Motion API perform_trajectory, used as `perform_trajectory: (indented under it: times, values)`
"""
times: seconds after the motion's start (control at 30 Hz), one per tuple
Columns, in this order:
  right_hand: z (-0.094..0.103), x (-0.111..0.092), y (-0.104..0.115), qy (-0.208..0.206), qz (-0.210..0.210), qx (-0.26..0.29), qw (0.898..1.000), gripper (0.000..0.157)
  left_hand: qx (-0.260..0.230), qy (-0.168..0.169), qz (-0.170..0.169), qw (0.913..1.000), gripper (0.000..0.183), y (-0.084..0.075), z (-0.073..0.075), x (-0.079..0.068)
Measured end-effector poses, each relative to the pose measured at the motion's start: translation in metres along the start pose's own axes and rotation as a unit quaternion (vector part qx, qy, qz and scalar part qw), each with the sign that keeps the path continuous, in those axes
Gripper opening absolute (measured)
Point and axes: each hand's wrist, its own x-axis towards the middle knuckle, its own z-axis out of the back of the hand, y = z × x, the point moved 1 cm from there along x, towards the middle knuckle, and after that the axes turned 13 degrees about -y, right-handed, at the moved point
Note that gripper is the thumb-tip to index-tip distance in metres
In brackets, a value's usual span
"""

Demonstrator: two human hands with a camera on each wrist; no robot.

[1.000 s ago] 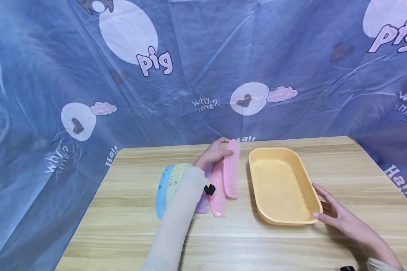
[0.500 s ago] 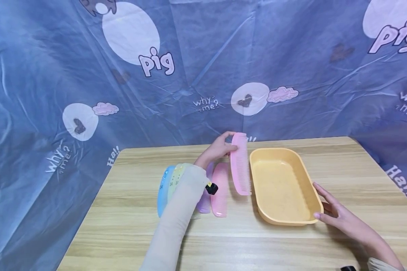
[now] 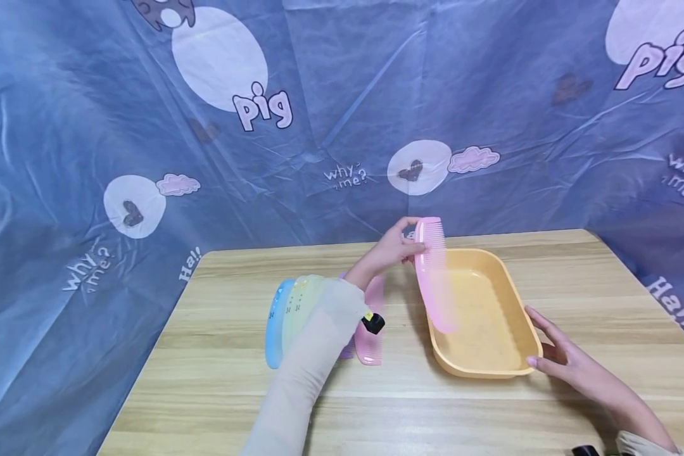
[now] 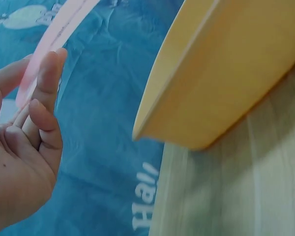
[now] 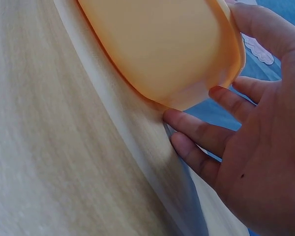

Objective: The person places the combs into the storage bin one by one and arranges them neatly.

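My left hand (image 3: 396, 248) pinches a pink comb (image 3: 427, 278) near its upper end, between thumb and fingers. The comb slants down, its lower end over the left part of a yellow plastic tray (image 3: 479, 374). In the left wrist view, the same comb (image 4: 51, 42) stands between thumb and fingers, beside the tray's outer wall (image 4: 221, 93). My right hand (image 3: 570, 362) holds the tray's near right corner, thumb at the rim. The right wrist view shows its fingertips (image 5: 174, 117) against the tray's outside (image 5: 162, 49).
Left of the tray lie a blue comb (image 3: 273, 342), pale yellow-green combs (image 3: 297, 297), a partly hidden purple comb (image 3: 348, 350) and another pink comb (image 3: 368, 348). My left sleeve (image 3: 308, 361) covers part of them. A blue printed cloth (image 3: 342, 126) hangs behind the wooden table (image 3: 205, 405).
My left hand has lifted the pink comb off the other pink comb and carried it right, to over the tray's left edge. The right hand and tray have stayed put.
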Motion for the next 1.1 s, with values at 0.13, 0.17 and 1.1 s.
perform_trajectory:
  times: [0.13,0.17,1.1]
  values:
    - [0.001,-0.001,0.0,0.0,-0.002,-0.004,1.0,0.083,-0.009,0.015,0.006,0.9998,0.056,0.0,-0.019,-0.001]
    - [0.001,-0.001,0.0,0.0,-0.004,-0.005,1.0,0.083,-0.011,0.02,0.008,0.9997,0.056,0.001,-0.023,-0.001]
    - [0.002,-0.003,0.003,-0.008,-0.041,-0.041,0.998,0.082,0.072,0.125,-0.01,0.9895,0.066,0.006,-0.074,-0.005]
